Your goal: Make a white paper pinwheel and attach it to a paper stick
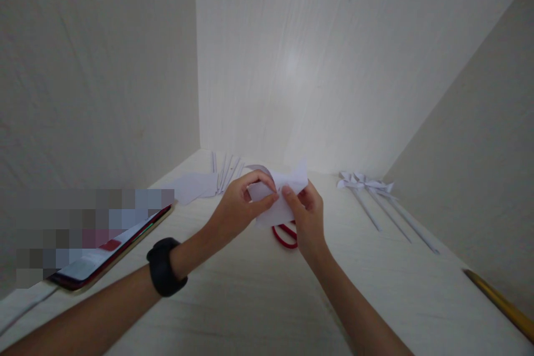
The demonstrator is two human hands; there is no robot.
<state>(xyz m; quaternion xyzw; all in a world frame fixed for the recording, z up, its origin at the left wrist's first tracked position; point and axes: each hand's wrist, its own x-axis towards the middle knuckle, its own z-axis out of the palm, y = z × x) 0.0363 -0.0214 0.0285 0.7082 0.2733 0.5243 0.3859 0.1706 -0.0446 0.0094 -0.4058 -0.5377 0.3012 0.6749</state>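
Note:
A white sheet of paper (273,214) with slit, curling corners is held up between my two hands. My left hand (246,197) pinches a bent-over flap of it near the middle, thumb against fingers. On the other side my right hand (308,211) grips the sheet, its thumb pressed on the front close to the centre and its fingers behind. Below the paper lies a pair of scissors with red handles (286,238), the rest of them hidden by the sheet and my right hand.
Finished paper pinwheels (365,182) on rolled paper sticks lie at the right. Flat paper pieces (196,186) and thin paper sticks (227,172) are at the back left. A phone (112,250) leans at the left, its cable in front. A yellow-brown object (500,303) lies at the right edge.

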